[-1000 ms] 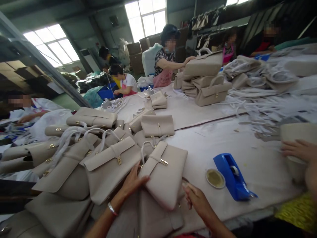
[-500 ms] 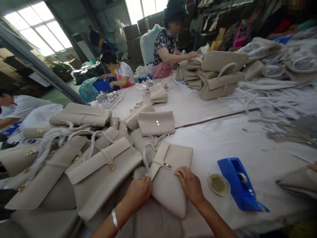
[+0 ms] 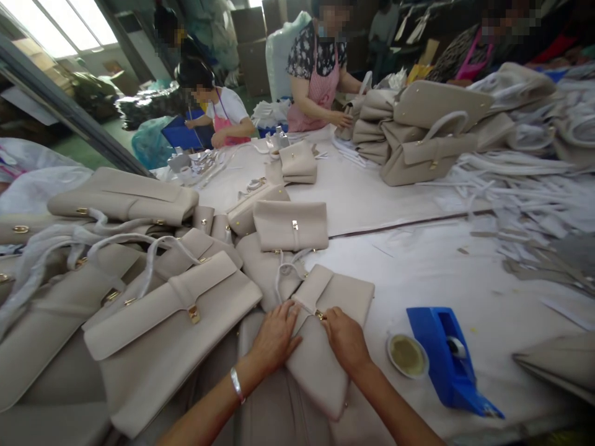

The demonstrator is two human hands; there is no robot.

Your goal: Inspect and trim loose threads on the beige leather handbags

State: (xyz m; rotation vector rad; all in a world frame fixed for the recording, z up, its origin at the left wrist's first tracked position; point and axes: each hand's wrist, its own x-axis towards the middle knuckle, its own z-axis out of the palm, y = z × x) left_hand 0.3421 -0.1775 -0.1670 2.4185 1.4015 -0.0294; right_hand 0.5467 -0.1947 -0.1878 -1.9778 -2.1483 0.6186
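Note:
A beige handbag [image 3: 316, 378] with a flap and a wrapped handle lies in front of me, its lower end toward me. My left hand [image 3: 275, 334], a silver bracelet at the wrist, rests on the bag's flap side with fingers stretched out. On the front strap, the fingers of my right hand [image 3: 344, 341] are closed at the gold clasp [image 3: 320, 315] and partly cover it. Another beige handbag [image 3: 171, 334] with a gold clasp leans to the left of my left hand. Beneath the bag are more beige pieces, partly hidden by my arms.
A blue tape dispenser [image 3: 441, 353] and a small round dish [image 3: 407, 356] stand right of my right hand. Beige bags [image 3: 123, 195] crowd the left. Farther back are stacked bags [image 3: 432, 155], white strips [image 3: 506, 170] and co-workers, one in a striped apron [image 3: 320, 87].
My left hand has moved from gripping the bag's left edge to lying flat on it. My right hand has shifted from the right side onto the clasp. The view has turned slightly.

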